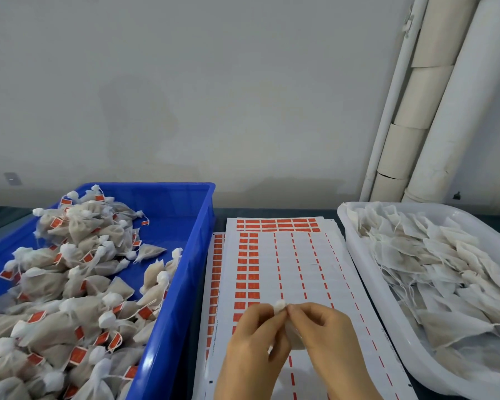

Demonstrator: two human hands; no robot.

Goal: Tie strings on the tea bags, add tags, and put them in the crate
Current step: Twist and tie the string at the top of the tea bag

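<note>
My left hand (pixel 253 339) and my right hand (pixel 326 339) meet over the sticker sheets and together pinch one white tea bag (pixel 293 333), whose gathered top (pixel 280 306) pokes up between the fingertips. Most of the bag is hidden behind my fingers. A blue crate (pixel 182 255) on the left holds several tied tea bags with red tags (pixel 70 284). On the right a white tray (pixel 367 272) is heaped with untied tea bags (pixel 433 264) and loose strings.
White sheets of red tag stickers (pixel 286 255) lie stacked between crate and tray, many rows peeled. A grey wall rises behind the table. White pipes (pixel 433 111) run up at the back right corner.
</note>
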